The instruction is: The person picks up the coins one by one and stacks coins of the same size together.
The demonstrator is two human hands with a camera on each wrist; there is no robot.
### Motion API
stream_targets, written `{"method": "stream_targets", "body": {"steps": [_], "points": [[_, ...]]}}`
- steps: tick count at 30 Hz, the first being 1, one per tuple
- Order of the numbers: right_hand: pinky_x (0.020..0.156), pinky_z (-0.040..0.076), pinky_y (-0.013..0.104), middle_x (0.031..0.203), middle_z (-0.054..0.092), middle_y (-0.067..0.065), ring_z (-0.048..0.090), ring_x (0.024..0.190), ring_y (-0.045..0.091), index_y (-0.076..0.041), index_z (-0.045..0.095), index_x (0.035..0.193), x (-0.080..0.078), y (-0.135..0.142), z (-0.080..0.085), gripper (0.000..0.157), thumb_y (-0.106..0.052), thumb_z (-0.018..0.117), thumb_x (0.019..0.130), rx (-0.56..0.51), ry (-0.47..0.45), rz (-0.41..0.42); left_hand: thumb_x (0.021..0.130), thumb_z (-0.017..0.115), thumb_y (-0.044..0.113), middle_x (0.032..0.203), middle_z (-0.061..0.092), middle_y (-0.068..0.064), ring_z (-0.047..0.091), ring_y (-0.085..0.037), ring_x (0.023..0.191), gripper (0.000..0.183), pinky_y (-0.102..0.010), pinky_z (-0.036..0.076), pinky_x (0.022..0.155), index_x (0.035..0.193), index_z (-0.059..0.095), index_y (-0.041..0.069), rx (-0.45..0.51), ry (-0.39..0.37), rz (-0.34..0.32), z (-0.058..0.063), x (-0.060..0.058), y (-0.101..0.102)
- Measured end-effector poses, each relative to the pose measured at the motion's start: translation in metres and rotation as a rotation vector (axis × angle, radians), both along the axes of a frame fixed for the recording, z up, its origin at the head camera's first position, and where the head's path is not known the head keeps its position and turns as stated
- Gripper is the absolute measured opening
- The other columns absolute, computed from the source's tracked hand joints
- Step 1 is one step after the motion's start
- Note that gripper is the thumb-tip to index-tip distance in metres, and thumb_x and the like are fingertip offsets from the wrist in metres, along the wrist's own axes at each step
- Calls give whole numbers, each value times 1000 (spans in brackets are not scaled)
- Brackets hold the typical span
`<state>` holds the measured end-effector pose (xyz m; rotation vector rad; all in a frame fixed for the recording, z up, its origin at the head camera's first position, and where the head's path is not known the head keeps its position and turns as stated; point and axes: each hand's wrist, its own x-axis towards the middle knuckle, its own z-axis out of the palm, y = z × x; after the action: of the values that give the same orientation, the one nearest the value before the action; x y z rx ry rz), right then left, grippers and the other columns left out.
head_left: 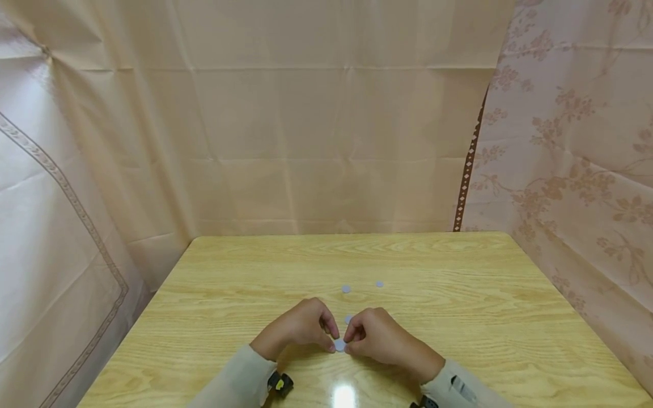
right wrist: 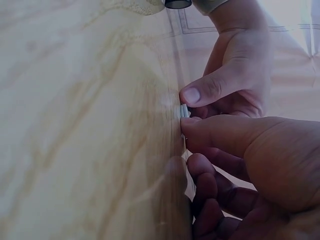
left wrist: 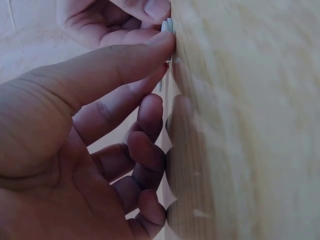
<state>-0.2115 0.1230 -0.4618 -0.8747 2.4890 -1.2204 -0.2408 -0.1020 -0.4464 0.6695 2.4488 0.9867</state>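
Low on the table, near its front edge, a small pale round disc (head_left: 339,344) lies between my two hands. Seen edge-on in the wrist views, it is a short stack of thin discs (left wrist: 167,25) flat against the tabletop. My left hand (head_left: 306,324) pinches the stack's left side with thumb and forefinger; the other fingers curl loosely beneath the palm. From the opposite side my right hand (head_left: 378,338) pinches it the same way, thumb tip (right wrist: 190,121) at the rim. Just behind the stack, another pale disc (head_left: 348,319) is partly covered by the right hand.
Farther back on the wood-grain table (head_left: 229,266) lie two more pale discs, one near the middle (head_left: 346,289) and one to its right (head_left: 380,284). A beige curtain (head_left: 306,141) hangs behind the table; patterned cloth (head_left: 576,158) hangs at the right.
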Motion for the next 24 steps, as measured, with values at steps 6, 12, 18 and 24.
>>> {"method": "stream_targets", "body": {"steps": [6,12,18,24], "points": [[59,54,19,74,70,-8,62,62,2,-11,78,87,-1,-2,0,5,-10,83,86,10,8,-11,73,94,9,83,72,5,58,-11,73,17,-25,50,63,78,79,17,9,4,-5,0,0,0],[58,53,19,74,70,-9,61,62,1,-12,78,86,1,-3,0,6,-9,83,86,11,19,-19,72,93,7,78,71,5,59,-10,69,17,-25,50,61,77,79,15,23,5,-4,1,1,1],[56,52,18,74,70,-8,60,60,1,-10,78,85,1,-5,0,4,-8,82,86,13,26,-31,72,93,6,73,71,5,59,-9,66,17,-24,51,60,76,79,14,26,15,-6,1,0,2],[56,52,17,75,71,-10,59,59,-1,-9,79,84,0,-8,0,3,-8,82,86,24,39,-38,71,94,7,72,71,7,59,-8,65,18,-24,51,59,75,79,15,22,33,-7,-2,-2,-1]]}}
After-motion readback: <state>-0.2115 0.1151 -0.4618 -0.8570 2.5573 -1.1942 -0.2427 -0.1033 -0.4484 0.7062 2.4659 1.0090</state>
